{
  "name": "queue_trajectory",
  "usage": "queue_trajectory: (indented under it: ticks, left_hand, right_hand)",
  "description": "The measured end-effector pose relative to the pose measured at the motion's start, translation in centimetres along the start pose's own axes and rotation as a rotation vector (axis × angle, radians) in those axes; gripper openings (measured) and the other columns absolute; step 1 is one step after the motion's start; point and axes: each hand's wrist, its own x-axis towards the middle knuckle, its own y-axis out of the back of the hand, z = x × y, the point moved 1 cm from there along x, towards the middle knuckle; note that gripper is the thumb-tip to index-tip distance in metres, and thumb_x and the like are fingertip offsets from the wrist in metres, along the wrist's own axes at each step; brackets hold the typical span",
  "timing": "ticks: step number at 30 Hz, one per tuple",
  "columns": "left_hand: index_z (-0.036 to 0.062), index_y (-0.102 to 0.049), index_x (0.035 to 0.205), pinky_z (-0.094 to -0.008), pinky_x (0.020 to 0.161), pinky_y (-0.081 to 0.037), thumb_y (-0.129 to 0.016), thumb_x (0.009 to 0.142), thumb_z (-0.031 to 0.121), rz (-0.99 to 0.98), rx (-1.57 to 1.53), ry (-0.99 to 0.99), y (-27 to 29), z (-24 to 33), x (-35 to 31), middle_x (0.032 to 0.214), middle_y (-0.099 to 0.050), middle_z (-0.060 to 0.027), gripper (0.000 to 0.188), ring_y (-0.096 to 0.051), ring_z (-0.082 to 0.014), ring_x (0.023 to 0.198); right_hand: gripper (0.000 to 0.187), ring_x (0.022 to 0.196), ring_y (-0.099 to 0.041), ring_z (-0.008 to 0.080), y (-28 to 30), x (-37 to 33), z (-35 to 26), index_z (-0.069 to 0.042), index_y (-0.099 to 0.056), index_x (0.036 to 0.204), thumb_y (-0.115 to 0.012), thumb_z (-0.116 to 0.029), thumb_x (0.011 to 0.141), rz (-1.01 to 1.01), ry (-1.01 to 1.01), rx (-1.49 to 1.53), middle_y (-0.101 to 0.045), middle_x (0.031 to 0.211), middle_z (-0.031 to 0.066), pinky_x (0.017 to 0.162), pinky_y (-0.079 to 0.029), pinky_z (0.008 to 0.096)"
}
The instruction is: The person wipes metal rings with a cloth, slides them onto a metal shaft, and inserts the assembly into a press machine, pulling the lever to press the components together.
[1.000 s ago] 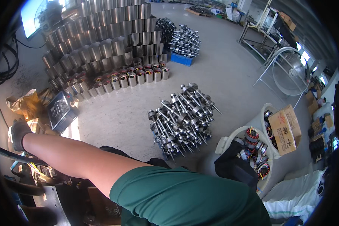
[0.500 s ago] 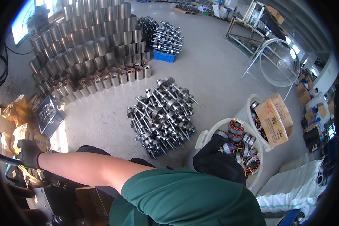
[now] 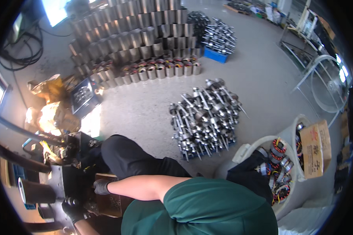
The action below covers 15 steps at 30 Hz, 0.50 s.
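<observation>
My right hand [image 3: 101,187], in a dark glove, reaches in from the right below my bent knee. Its fingers look curled beside a brown box [image 3: 121,201] of small metal rings; what they hold is hidden. Lower left, my left hand [image 3: 72,209], also in a dark glove, lies against the dark machine [image 3: 68,178]. Its fingers bend round something I cannot make out. Thick cylindrical bars [image 3: 37,191] stick out of the machine to the left. Above them a grey lever-like bar [image 3: 25,127] slopes from the left edge toward the machine.
A heap of metal rotor shafts [image 3: 208,119] stands ahead. Rows of metal cylinders [image 3: 133,39] are stacked behind it. At right, a white tub [image 3: 243,152] holds wound stators, beside a cardboard box [image 3: 315,149]. A blue-grey crate [image 3: 84,96] and brown bags [image 3: 59,117] lie at left.
My right hand has let go of the bar at the left and come back toward my body, beside the brown box. My left hand has come into view. The whole view has shifted.
</observation>
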Motion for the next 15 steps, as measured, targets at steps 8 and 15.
queue_trajectory:
  ticks: [8,15]
  left_hand:
    - [0.0181,-0.049,0.071,-0.0288,0.049,-0.033,-0.051,0.089,0.031,0.41,-0.169,0.198,-10.7,3.1,-5.6,0.056,-0.038,0.0055,0.022,-0.035,-0.012,0.049]
    - [0.0186,-0.059,0.074,-0.0397,0.055,-0.045,-0.051,0.09,0.071,0.396,-0.192,0.272,-8.7,0.3,-5.4,0.06,-0.05,-0.0005,0.055,-0.051,-0.0193,0.057]
  right_hand:
    - [0.034,0.108,-0.067,0.0351,-0.3,-3.9,-3.0,-0.01,-0.071,0.113,-0.063,-0.021,0.081,-0.184,0.0,-0.052,-0.072,0.11,0.0187,0.094,-0.051,0.045]
    - [0.048,0.108,-0.067,0.0351,-4.5,-2.3,0.1,-0.008,-0.065,0.126,-0.066,-0.015,0.078,-0.187,0.064,0.112,-0.07,0.116,0.0196,0.095,-0.053,0.0427]
